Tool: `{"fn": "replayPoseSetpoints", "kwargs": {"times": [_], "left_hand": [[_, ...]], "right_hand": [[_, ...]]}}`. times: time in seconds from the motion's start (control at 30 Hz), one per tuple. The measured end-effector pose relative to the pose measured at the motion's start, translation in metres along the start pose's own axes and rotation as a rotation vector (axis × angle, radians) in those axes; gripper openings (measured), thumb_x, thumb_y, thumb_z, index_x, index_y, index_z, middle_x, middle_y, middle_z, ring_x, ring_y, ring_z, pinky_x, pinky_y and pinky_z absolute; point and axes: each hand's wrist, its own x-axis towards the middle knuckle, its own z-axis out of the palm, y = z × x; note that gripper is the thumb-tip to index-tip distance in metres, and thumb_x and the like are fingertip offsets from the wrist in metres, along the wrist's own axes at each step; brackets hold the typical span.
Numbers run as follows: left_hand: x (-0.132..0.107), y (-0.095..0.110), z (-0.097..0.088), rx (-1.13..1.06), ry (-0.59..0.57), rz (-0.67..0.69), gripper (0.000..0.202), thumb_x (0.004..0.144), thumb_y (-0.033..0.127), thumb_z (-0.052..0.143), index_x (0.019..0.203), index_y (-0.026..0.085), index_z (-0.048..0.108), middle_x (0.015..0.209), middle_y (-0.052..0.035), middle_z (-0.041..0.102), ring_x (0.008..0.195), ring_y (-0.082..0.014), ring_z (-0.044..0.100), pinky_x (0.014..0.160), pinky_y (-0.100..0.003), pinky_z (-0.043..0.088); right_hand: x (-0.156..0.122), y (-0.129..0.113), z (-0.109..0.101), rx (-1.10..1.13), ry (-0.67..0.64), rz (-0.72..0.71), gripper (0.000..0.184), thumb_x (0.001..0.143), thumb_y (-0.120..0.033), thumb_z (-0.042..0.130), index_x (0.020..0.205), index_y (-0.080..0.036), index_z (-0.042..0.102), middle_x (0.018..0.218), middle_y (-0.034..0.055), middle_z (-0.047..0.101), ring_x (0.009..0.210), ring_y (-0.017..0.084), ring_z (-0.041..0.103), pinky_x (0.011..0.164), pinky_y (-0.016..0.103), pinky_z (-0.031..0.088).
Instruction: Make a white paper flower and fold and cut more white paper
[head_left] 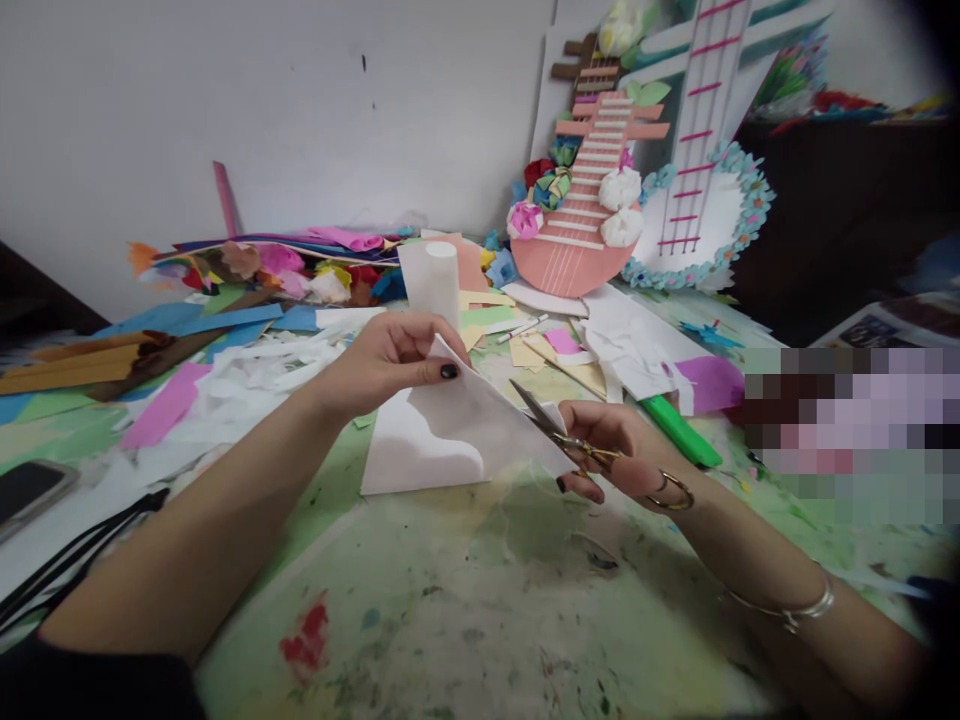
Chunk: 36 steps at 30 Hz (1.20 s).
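Two hands work over one folded white paper [450,435] and one pair of scissors [564,432]. The left hand [390,362] pinches the paper's top corner between thumb and fingertips, the thumbnail painted dark. The right hand [626,462] grips the scissors, its fingers through the gold handles, with the blades pointing up and left against the paper's right edge.

The paper is plain white and folded into a rough triangle with a curved notch cut in its left side. It is held tilted just above the worktop [480,610], near the middle of the view, with its lower edge close to or touching the surface. One thin bracelet [795,606] circles the right wrist.

The worktop is pale green and smeared with paint, including a red blot near the front edge. One green marker [679,430] lies just beyond the right hand. One white paper tube [441,282] stands upright behind the left hand. Two paper guitars lean against the wall at the back: a pink guitar [581,240] trimmed with paper flowers and a white guitar [701,200] beside it. Coloured paper scraps [247,350] are heaped across the left and back. One phone [30,485] and a black cable [75,550] lie at the far left
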Motion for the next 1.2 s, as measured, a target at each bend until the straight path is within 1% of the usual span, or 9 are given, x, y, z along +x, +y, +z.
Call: {"fn": "replayPoseSetpoints", "kwargs": {"times": [0.1,0.23,0.4,0.5,0.67,0.77,0.93,1.03,1.2], "left_hand": [[0.001,0.003,0.005,0.021,-0.01,0.023,0.013,0.073,0.029,0.075,0.078,0.018,0.07,0.072,-0.0028,0.071,0.058,-0.0123,0.063,0.05,-0.019,0.049],[0.0,0.004,0.008,0.012,-0.026,0.006,0.015,0.074,0.029,0.075,0.08,0.016,0.07,0.07,-0.0022,0.07,0.055,-0.0106,0.062,0.049,-0.018,0.048],[-0.002,0.0,0.008,0.023,0.014,-0.024,0.021,0.076,0.032,0.073,0.089,0.015,0.069,0.072,-0.0034,0.07,0.06,-0.0124,0.065,0.053,-0.02,0.051],[-0.001,-0.002,0.012,0.014,0.031,-0.001,0.024,0.072,0.03,0.076,0.09,0.015,0.069,0.078,-0.0043,0.072,0.066,-0.0137,0.067,0.056,-0.02,0.052],[0.001,-0.002,0.026,0.027,0.061,-0.012,0.03,0.06,0.023,0.083,0.085,0.015,0.068,0.08,-0.0025,0.073,0.07,-0.0143,0.068,0.056,-0.019,0.053],[0.002,-0.004,0.031,-0.013,0.077,-0.016,0.028,0.059,0.02,0.083,0.081,0.015,0.068,0.076,-0.0016,0.073,0.066,-0.0128,0.067,0.059,-0.021,0.054],[0.002,-0.004,0.033,-0.071,0.097,-0.051,0.024,0.058,0.016,0.083,0.076,0.013,0.067,0.071,-0.0018,0.072,0.062,-0.0125,0.068,0.056,-0.019,0.054],[0.001,-0.002,0.033,-0.075,0.076,-0.064,0.023,0.058,0.014,0.082,0.076,0.014,0.068,0.07,-0.0013,0.073,0.062,-0.0118,0.068,0.055,-0.018,0.054],[0.0,0.0,0.037,-0.049,0.047,-0.097,0.023,0.057,0.014,0.083,0.075,0.013,0.068,0.07,-0.0013,0.072,0.062,-0.0124,0.069,0.056,-0.018,0.055]], "right_hand": [[0.001,-0.001,0.002,-0.037,0.013,-0.031,0.058,0.058,-0.058,0.082,0.084,-0.014,0.056,0.069,-0.0019,0.055,0.049,0.003,0.042,0.043,0.016,0.032],[0.002,-0.003,0.003,-0.09,0.023,-0.024,0.058,0.057,-0.059,0.082,0.084,-0.015,0.056,0.07,-0.001,0.057,0.05,0.004,0.042,0.044,0.018,0.029],[0.002,-0.006,0.005,-0.142,0.105,0.026,0.065,0.046,-0.063,0.084,0.081,-0.016,0.056,0.066,-0.0021,0.056,0.05,0.005,0.041,0.045,0.021,0.029],[0.002,-0.008,0.007,-0.133,0.122,0.035,0.066,0.045,-0.061,0.085,0.082,-0.016,0.056,0.067,-0.0028,0.055,0.051,0.005,0.039,0.045,0.021,0.026],[0.003,-0.01,0.009,-0.148,0.101,0.014,0.063,0.047,-0.059,0.086,0.082,-0.017,0.055,0.067,-0.0041,0.053,0.053,0.005,0.04,0.047,0.021,0.024],[0.003,-0.011,0.008,-0.174,0.098,0.031,0.062,0.047,-0.058,0.086,0.082,-0.017,0.055,0.07,-0.0029,0.056,0.056,0.007,0.044,0.049,0.021,0.028],[0.003,-0.012,0.006,-0.149,0.032,0.034,0.063,0.049,-0.061,0.083,0.083,-0.016,0.056,0.067,-0.0033,0.058,0.052,0.006,0.044,0.052,0.022,0.034],[0.003,-0.01,0.004,-0.137,0.007,0.014,0.063,0.051,-0.061,0.082,0.086,-0.016,0.057,0.072,-0.0013,0.061,0.052,0.005,0.044,0.051,0.022,0.033],[0.002,-0.01,0.004,-0.151,-0.002,0.041,0.065,0.051,-0.064,0.081,0.089,-0.016,0.057,0.071,-0.0009,0.062,0.053,0.006,0.045,0.05,0.021,0.032]]}}
